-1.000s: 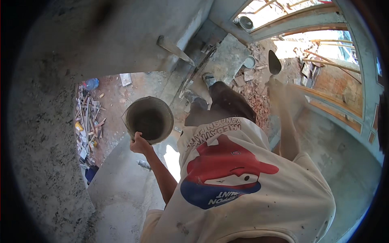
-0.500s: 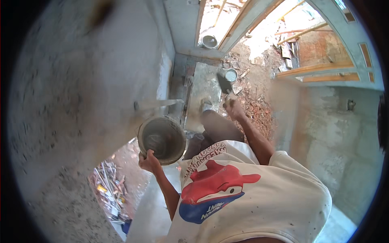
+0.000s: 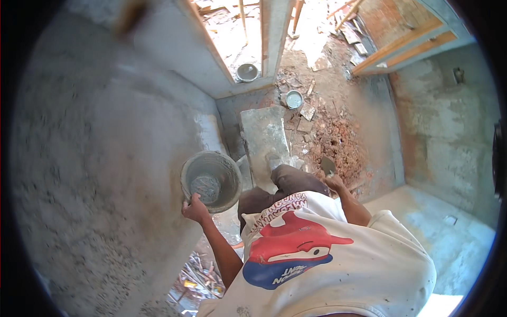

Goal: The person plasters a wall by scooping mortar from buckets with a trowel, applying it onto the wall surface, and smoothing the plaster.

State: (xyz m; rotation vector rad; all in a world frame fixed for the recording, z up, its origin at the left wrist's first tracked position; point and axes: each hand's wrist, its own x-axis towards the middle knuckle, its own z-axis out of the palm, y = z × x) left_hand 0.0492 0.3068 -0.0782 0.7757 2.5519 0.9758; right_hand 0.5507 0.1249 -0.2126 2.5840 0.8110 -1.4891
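Note:
My left hand [image 3: 195, 208] grips the near rim of a grey bucket [image 3: 230, 182], its thumb over the edge. The bucket's mouth faces up, and a little wet grey mortar [image 3: 205, 188] lies on its bottom. It is beside the rough grey wall at my left. My right hand [image 3: 334, 183] is closed round the handle of a trowel [image 3: 328, 166], low by my right thigh. The trowel's dark blade points away from me, above reddish rubble. The handle is mostly hidden by my fingers.
A mortar-stained board [image 3: 262, 132] lies ahead of my knees. Past it stands a small bucket [image 3: 294, 99] with pale contents. Another bucket [image 3: 247, 72] is by the wooden-framed opening. Broken red rubble [image 3: 338, 142] covers the floor at right; mixed debris [image 3: 196, 277] lies below left.
My right hand has swung back toward my body and right with the trowel, from beside the board to above the rubble. The view has turned; my left hand still holds the bucket.

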